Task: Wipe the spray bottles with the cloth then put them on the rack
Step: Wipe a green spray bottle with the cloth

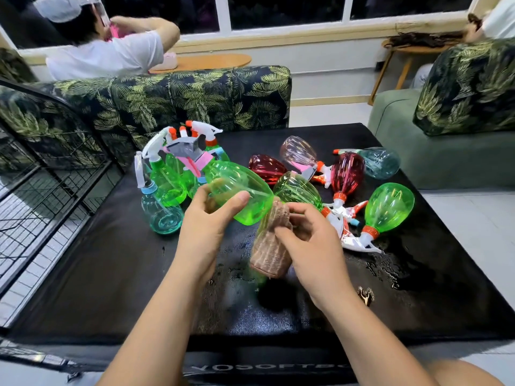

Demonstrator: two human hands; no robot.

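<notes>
My left hand (pixel 207 218) grips a green spray bottle (pixel 245 190) by its body and holds it tilted above the black table (pixel 111 274), its pink-and-grey trigger head pointing up and left. My right hand (pixel 309 246) holds a brown ribbed cloth (pixel 271 246) right under the bottle's base, touching it. Several more bottles lie on their sides to the right: green (pixel 388 207), dark red (pixel 347 174), clear pink (pixel 298 151) and teal (pixel 380 162). A group of upright green and teal bottles (pixel 164 190) stands at the left.
A black wire rack (pixel 41 174) stands left of the table. Water drops glisten on the table's right side (pixel 384 271). A leaf-patterned sofa (pixel 195 98) is behind, a green sofa (pixel 446 162) to the right, and a person in white (pixel 106 54) sits beyond.
</notes>
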